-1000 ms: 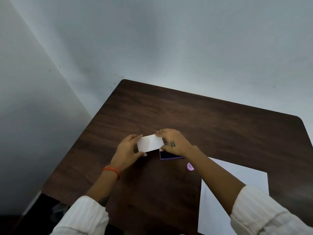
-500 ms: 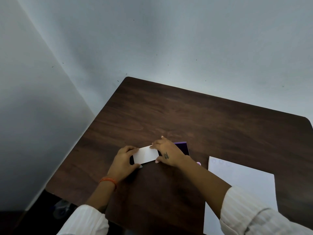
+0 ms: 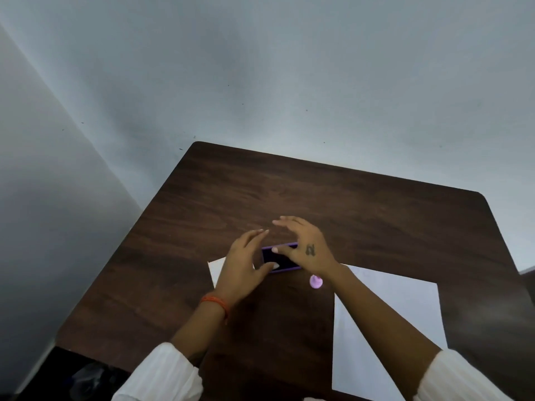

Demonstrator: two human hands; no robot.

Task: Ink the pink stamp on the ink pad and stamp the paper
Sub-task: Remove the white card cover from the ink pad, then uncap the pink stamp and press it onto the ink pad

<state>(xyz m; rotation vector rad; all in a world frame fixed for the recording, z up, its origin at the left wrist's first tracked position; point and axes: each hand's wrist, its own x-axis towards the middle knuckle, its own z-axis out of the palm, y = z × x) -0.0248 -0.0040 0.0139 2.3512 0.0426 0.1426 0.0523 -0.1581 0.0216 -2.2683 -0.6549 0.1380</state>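
Released, white lid (image 3: 215, 269) lies flat; both hands' (image 3: 246, 266) grips spread empty over ink pad (image 3: 279, 259).

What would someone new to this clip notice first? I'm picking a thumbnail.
Two bare hands meet mid-table over the open purple ink pad: the left hand at its left end, the right hand arched over its right. The small pink stamp lies untouched just right of the pad, and the white paper lies at the table's right near side.

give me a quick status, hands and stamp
Left hand and right hand open over the uncovered purple ink pad. Small pink stamp untouched on the dark wooden table. White paper sheet unobstructed.
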